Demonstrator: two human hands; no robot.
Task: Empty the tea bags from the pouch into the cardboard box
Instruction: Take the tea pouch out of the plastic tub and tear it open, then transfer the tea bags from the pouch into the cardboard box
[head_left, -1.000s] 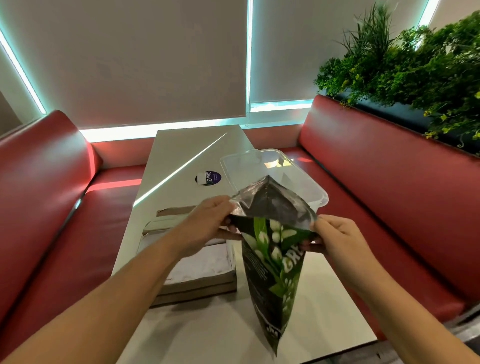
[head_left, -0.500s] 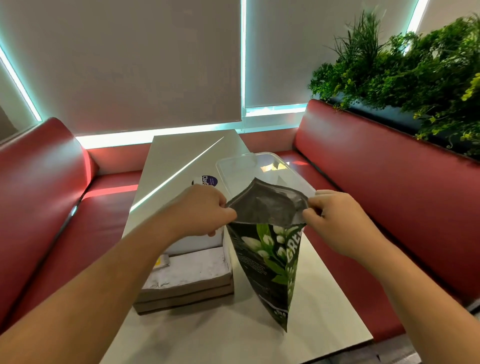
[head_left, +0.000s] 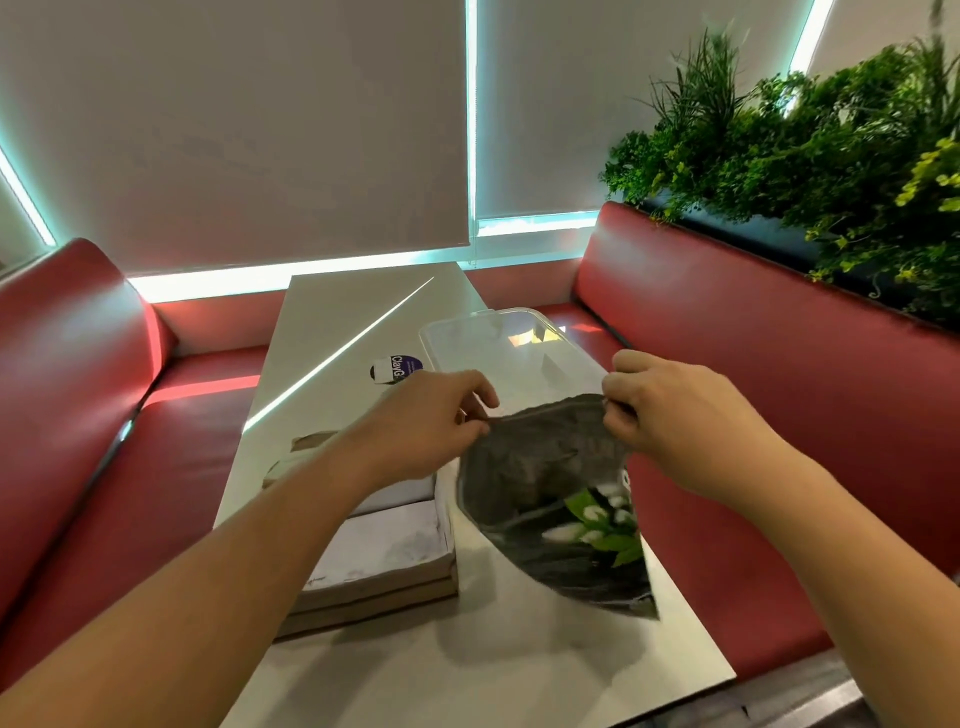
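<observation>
A dark pouch (head_left: 558, 499) printed with green leaves and white flowers hangs above the white table (head_left: 467, 675), its silver-lined mouth pulled wide and facing me. My left hand (head_left: 421, 421) pinches the left edge of the mouth and my right hand (head_left: 670, 410) pinches the right edge. No tea bags show inside the grey interior. The open cardboard box (head_left: 395, 577), with white lining inside, lies on the table just left of the pouch, partly hidden under my left forearm.
A clear plastic container (head_left: 509, 348) stands behind the pouch near the table's right edge. A round purple sticker (head_left: 397, 368) lies on the table beyond my left hand. Red benches (head_left: 753, 364) flank the table, with green plants (head_left: 810, 156) behind the right one.
Both hands have pulled the pouch mouth further apart and tipped it toward me, so the grey inside now shows. The pouch's bottom has swung to the right.
</observation>
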